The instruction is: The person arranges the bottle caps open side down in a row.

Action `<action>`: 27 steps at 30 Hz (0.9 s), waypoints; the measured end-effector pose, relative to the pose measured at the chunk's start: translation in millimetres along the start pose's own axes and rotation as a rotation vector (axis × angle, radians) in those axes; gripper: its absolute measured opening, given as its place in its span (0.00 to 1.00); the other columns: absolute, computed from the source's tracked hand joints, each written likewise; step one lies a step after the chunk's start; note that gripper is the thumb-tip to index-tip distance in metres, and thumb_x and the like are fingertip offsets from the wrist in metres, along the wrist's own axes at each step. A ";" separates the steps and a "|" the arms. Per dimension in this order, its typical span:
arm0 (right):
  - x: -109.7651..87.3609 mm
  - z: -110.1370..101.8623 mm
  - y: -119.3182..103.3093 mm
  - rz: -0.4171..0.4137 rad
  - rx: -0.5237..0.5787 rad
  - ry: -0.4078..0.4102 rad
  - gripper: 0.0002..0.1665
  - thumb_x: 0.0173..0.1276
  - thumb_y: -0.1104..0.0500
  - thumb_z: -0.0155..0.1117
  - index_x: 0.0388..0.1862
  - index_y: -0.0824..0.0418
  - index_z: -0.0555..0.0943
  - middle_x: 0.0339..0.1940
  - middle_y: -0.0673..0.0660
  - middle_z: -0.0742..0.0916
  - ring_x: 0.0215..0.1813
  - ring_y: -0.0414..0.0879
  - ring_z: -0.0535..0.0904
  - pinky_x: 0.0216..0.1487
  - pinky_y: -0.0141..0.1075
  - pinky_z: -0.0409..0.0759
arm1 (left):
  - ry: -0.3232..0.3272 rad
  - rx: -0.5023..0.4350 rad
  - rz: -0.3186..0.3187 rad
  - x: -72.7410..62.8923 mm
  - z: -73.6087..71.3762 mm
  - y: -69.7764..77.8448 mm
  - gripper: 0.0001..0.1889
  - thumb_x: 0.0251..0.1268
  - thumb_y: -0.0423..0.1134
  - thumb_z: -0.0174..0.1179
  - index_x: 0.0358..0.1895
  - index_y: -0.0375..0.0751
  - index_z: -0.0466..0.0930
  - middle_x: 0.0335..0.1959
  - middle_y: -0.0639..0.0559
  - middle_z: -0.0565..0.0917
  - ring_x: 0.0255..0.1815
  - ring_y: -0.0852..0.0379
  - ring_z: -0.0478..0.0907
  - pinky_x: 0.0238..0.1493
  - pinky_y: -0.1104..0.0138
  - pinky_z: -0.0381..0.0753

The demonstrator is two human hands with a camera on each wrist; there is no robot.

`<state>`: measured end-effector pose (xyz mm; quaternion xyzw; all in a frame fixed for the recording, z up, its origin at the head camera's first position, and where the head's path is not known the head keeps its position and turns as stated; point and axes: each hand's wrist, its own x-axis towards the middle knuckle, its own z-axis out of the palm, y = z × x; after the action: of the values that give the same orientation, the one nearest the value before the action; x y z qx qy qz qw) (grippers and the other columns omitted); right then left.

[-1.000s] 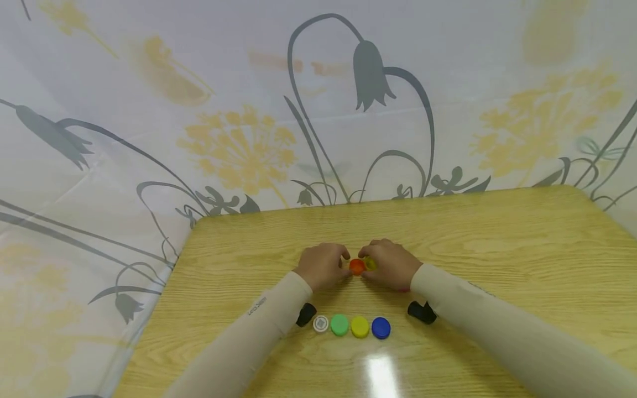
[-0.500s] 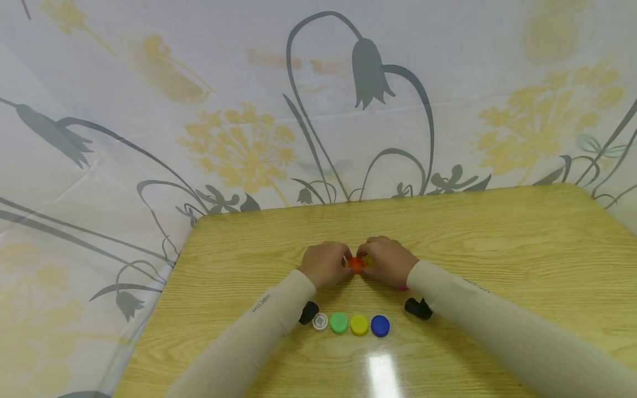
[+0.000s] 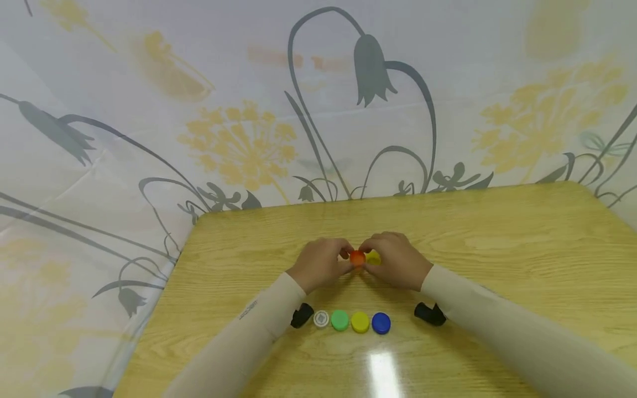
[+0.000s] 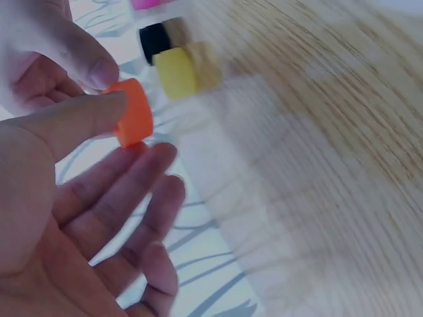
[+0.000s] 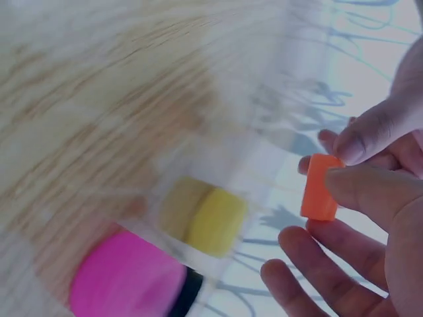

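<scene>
An orange round cap (image 3: 358, 259) is between my two hands, seen edge-on in both wrist views. My left hand (image 3: 323, 263) pinches it from the left, thumb on its face and fingertips at its rim. From the other side, my right hand (image 3: 395, 261) pinches the same orange cap (image 5: 320, 187) with thumb and fingers. The lower fingers of both hands are spread loosely. Just beyond the cap is a yellow cap (image 3: 373, 258), partly covered by the right hand in the head view. A black piece (image 4: 155, 41) and a pink round piece (image 5: 129, 277) lie near it.
Nearer the body, a row holds a white cap with a grey mark (image 3: 320, 319), a green cap (image 3: 340, 320), a yellow cap and a blue cap (image 3: 381, 323). Black wrist devices (image 3: 430, 314) hang under the sleeves. A flower-patterned sheet (image 3: 239, 138) stands behind the wooden table (image 3: 487, 237).
The hands have closed in on the orange cap from both sides, and it sits slightly higher in the head view. The right wrist has shifted right, and the pink piece is now hidden there.
</scene>
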<state>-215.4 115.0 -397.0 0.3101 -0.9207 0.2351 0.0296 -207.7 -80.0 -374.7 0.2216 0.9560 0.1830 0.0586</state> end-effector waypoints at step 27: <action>-75.1 -20.3 -22.3 0.047 0.429 0.078 0.14 0.70 0.52 0.67 0.53 0.51 0.82 0.38 0.41 0.88 0.41 0.35 0.84 0.45 0.38 0.83 | 0.128 -0.369 0.177 -52.3 10.9 30.1 0.16 0.64 0.46 0.68 0.52 0.46 0.85 0.43 0.57 0.89 0.45 0.61 0.86 0.50 0.65 0.84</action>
<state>-143.7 150.4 -384.7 0.2784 -0.8548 0.4379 -0.0069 -146.7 -74.6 -371.8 0.2780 0.8850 0.3729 0.0211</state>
